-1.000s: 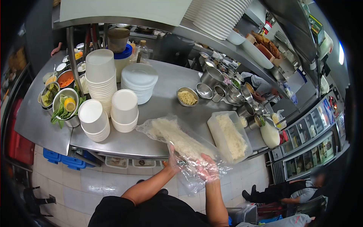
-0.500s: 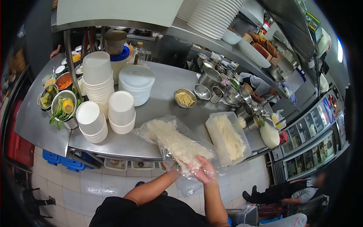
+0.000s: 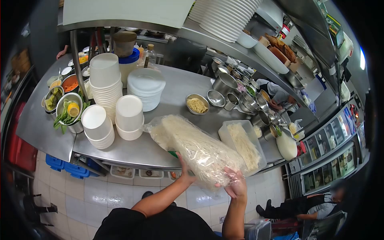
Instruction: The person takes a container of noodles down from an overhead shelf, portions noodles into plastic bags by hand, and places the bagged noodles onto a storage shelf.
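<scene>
A large clear plastic bag of pale thin noodles [image 3: 196, 148] is held up at the front edge of the steel counter. My left hand [image 3: 185, 173] grips its near side, fingers partly hidden under the plastic. At the bag's right end, my right hand [image 3: 236, 184] is closed on it, its fingertips partly behind the film. Just beyond the bag on the right stands an open plastic tub of noodles [image 3: 244, 146], partly covered by the bag. A steel bowl of thicker yellowish noodles [image 3: 197, 104] sits behind the bag.
Stacked white tubs [image 3: 130, 116] and a stack of pale plates [image 3: 146, 90] stand left of the bag. Steel pots [image 3: 225, 83] and bowls crowd the back right. An overhead shelf [image 3: 216, 44] crosses above the counter. A seated person [image 3: 316, 204] is at the lower right.
The noodle bag has turned and lifted toward me, its broad side now facing up. My left hand has come out from beneath onto its near side; my right hand has moved right.
</scene>
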{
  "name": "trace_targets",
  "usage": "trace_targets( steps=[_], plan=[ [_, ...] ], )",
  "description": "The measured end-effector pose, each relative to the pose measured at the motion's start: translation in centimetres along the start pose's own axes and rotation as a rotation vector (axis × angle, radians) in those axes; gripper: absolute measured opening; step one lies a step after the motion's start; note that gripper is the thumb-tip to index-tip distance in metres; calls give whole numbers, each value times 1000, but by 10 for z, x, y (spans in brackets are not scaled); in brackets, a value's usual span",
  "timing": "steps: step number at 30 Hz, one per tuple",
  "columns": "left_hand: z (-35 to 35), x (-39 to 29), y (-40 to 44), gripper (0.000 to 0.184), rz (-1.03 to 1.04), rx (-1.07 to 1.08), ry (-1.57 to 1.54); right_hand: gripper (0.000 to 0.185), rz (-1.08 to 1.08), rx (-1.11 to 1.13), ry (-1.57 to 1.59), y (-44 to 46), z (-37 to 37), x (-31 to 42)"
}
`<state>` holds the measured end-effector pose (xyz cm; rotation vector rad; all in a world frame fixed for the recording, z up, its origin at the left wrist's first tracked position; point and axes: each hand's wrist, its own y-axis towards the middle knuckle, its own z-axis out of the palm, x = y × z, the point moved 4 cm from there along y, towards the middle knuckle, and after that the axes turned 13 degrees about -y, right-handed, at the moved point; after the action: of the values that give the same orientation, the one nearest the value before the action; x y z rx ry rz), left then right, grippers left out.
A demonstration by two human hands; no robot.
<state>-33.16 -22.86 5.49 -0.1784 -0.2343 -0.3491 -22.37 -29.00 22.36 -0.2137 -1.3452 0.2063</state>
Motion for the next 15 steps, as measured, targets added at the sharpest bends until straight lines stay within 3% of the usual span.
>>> trace_targets(
  steps=[3,5,8,10,11,15],
  plan=[
    [9,-4,0,99,36,5,21,31,112,82,243,-4,-20,-20],
    [8,-3,3,98,52,29,63,33,165,22,327,-13,-22,-27],
    [-5,-4,18,110,91,-3,154,34,109,-44,185,-22,-16,-19],
    [-15,-2,22,101,86,73,74,35,-50,8,52,-33,-7,-4],
    [-45,-1,33,101,82,69,73,37,-66,10,4,-37,-6,-4],
    [-51,7,27,88,-13,133,274,43,-101,-53,-121,-22,-12,-41]
  ],
)
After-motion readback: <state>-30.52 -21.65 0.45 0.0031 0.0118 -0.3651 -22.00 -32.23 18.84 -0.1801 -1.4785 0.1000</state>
